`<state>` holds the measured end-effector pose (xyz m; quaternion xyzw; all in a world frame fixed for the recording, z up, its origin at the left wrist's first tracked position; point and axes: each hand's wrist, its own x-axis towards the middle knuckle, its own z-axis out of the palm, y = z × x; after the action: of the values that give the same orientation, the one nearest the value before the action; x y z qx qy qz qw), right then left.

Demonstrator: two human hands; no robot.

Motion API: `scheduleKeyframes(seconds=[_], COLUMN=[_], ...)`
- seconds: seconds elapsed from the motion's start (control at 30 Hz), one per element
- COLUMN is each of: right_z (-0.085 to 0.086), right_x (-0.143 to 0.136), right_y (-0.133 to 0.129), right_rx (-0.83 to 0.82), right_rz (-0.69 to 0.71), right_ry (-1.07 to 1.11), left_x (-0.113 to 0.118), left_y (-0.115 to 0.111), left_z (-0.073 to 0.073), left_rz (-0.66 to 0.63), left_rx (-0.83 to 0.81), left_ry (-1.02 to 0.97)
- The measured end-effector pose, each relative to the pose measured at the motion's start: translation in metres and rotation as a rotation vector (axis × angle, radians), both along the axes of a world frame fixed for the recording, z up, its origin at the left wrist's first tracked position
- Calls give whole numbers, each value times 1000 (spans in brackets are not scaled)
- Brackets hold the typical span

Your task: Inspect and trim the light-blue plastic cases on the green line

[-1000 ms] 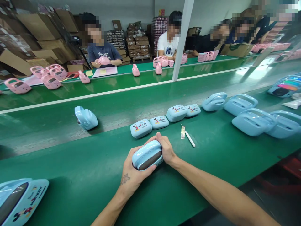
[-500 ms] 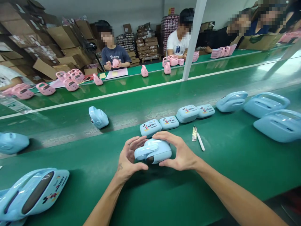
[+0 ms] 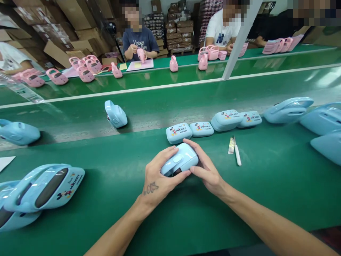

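Left hand (image 3: pixel 160 172) on casing (image 3: pixel 186 155), inside bench (image 3: pixel 287 185) edges

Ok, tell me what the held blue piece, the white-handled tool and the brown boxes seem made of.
Blue piece: probably glossy hard plastic, judging by bright highlights on smooth curves.
White-handled tool: handle likely plastic, smooth and evenly white; thin tip too small to tell.
Brown boxes: matt cardboard, it seems, from their open flaps.

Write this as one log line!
left hand: holding glossy light-blue rounded plastic shell | right hand: holding same shell | nearby: thin white-handled tool
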<state>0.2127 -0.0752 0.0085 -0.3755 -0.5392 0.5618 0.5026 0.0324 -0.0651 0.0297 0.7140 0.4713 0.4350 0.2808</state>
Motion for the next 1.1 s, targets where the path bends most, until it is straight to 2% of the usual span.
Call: scheduleKeyframes(seconds=[0.13,0.53,0.7,0.87,1.1], right_z=[0,9,11,15,14], right_x=[-8,-19,-23,-29,-33], right_y=[-12,-18,-15,-13,-18], right_rx=[-97,-244,-290,-292,-343], right_rz=[-80,-173,-244,-308,-363], right_ry=[59,223,230,169,271], left_x=[4,11,13,17,25], left_y=[-6,-15,-15,-20,-25], left_z=[0,-2,6,11,7], left_rz=[-22,-4,-11,73,149], left_rx=[101,96,-54,-216,-205], left_ry=[48,32,-3,-58,-122])
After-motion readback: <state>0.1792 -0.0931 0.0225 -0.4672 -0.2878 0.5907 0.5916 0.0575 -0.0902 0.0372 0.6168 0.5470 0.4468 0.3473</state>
